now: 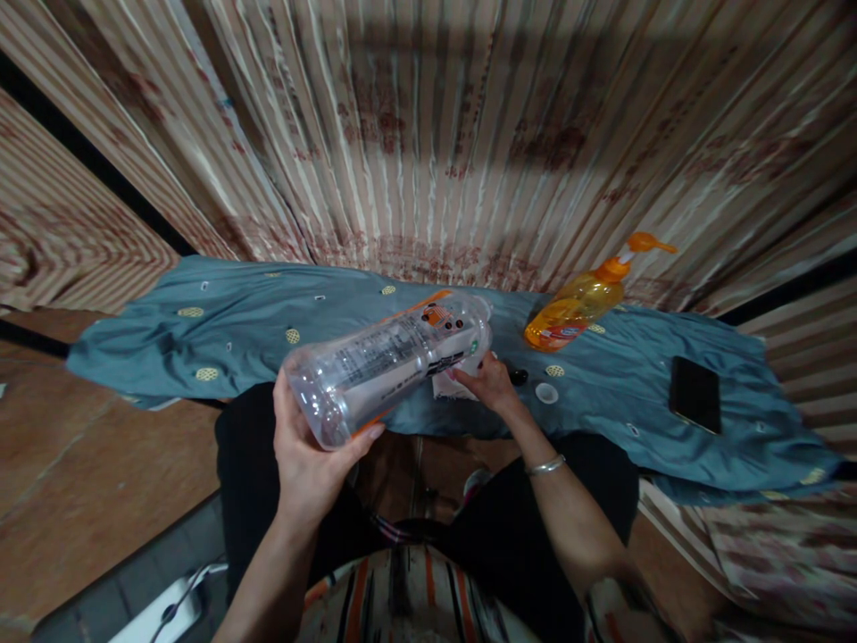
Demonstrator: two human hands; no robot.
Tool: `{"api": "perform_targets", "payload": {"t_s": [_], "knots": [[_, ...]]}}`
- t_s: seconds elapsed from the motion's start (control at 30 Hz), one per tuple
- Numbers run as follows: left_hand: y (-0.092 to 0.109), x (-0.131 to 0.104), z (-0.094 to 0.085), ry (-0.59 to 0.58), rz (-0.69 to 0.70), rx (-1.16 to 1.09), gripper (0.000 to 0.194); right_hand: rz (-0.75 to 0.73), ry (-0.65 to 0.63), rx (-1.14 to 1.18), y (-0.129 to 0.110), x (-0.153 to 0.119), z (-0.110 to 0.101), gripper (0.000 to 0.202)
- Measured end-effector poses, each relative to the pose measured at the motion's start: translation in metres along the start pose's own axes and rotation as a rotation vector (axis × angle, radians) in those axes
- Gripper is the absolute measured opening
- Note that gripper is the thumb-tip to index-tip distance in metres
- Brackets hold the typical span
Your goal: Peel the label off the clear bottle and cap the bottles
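A large clear plastic bottle (385, 371) with a printed label is tilted across the front of my body, over the cloth-covered table. My left hand (309, 469) is wrapped around its base, with the thumb along the underside. At the other end, my right hand (494, 384) grips near the bottle's neck; part of the fingers is hidden behind it. Below the bottle, close to my right hand, lies a small pale cloth or paper (453, 387). A small black object (518, 377) and a round white cap (546, 393) rest to the right of that hand.
A pump bottle of orange liquid (569, 313) stands at the back right of the blue-green tablecloth (254, 313). Farther right lies a black phone (696, 393). Patterned curtains (402, 134) hang behind the table. A white power strip (161, 612) is at lower left.
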State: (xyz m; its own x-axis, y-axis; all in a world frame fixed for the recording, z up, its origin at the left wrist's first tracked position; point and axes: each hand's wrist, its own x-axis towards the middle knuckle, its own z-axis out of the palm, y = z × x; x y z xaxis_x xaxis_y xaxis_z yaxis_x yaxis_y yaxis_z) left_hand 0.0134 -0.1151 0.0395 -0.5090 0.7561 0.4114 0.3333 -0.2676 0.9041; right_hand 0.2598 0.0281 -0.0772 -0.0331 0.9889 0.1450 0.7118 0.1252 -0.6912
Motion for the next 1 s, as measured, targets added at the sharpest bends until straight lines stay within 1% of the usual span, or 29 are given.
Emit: {"api": "perform_targets", "payload": {"t_s": [0.23, 0.37, 0.5, 0.77, 0.9, 1.0], "knots": [[-0.0014, -0.0004, -0.0005, 0.012, -0.010, -0.005, 0.116, -0.006, 0.000, 0.016, -0.0018, -0.0010, -0.0021, 0.043], [-0.0019, -0.0006, -0.0006, 0.001, -0.022, -0.017, 0.114, -0.002, -0.003, 0.026, -0.0028, -0.0009, -0.0030, 0.045], [-0.0017, -0.0010, 0.0003, 0.017, -0.026, -0.029, 0.114, 0.000, -0.004, 0.021, -0.0022, -0.0008, -0.0025, 0.046], [0.0008, -0.0011, 0.0006, 0.034, 0.022, -0.018, 0.105, -0.007, 0.005, 0.020, 0.0006, -0.0006, -0.0001, 0.048], [0.0014, -0.0013, -0.0001, 0.035, -0.001, -0.014, 0.105, 0.008, -0.019, 0.016, 0.0012, -0.0002, -0.0003, 0.049], [0.0012, -0.0014, 0.0003, 0.034, -0.026, -0.023, 0.106, -0.006, -0.011, 0.026, 0.0016, 0.0001, -0.0001, 0.050]]}}
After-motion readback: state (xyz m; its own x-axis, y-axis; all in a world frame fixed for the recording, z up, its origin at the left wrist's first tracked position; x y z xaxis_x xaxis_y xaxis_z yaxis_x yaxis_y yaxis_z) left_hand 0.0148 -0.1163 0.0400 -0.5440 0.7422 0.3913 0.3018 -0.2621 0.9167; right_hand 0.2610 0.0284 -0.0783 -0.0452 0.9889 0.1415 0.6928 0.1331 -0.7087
